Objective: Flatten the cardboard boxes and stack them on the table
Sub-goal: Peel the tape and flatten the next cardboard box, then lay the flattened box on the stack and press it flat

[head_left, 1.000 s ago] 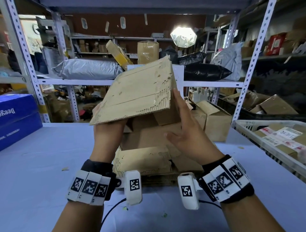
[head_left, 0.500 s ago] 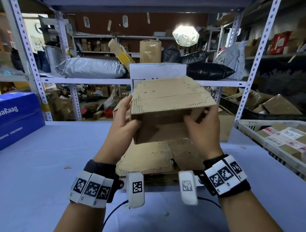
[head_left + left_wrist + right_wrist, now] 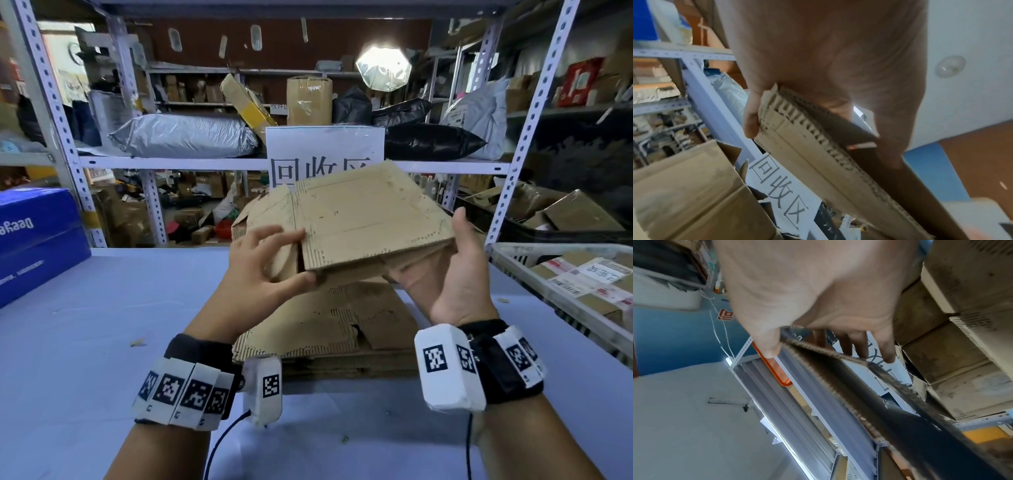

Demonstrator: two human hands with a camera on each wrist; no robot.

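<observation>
Both hands hold a worn brown cardboard box [image 3: 359, 219], pressed nearly flat and tilted, in the air above a stack of flattened cardboard [image 3: 329, 329] on the blue table [image 3: 102, 325]. My left hand [image 3: 274, 263] pinches the box's near left corner, fingers spread on top and thumb beneath; the left wrist view shows its thumb [image 3: 751, 120] clamped on the corrugated edge [image 3: 807, 146]. My right hand [image 3: 452, 263] cups the right edge, thumb up along the side and fingers underneath. In the right wrist view the thumb [image 3: 766, 344] and fingers [image 3: 879, 348] lie on opposite sides of the folded edge [image 3: 838, 356].
A blue carton [image 3: 34, 240] sits at the table's left edge. A white basket [image 3: 513, 263] of labelled parcels stands at the right. A white sign [image 3: 325, 147] and open cardboard boxes [image 3: 579, 216] lie behind the table, between metal shelf posts [image 3: 527, 137].
The box stood open as a squared tube half a second ago; it has now collapsed nearly flat. My right hand has turned palm-up under its right edge, and my left has moved to the near left corner.
</observation>
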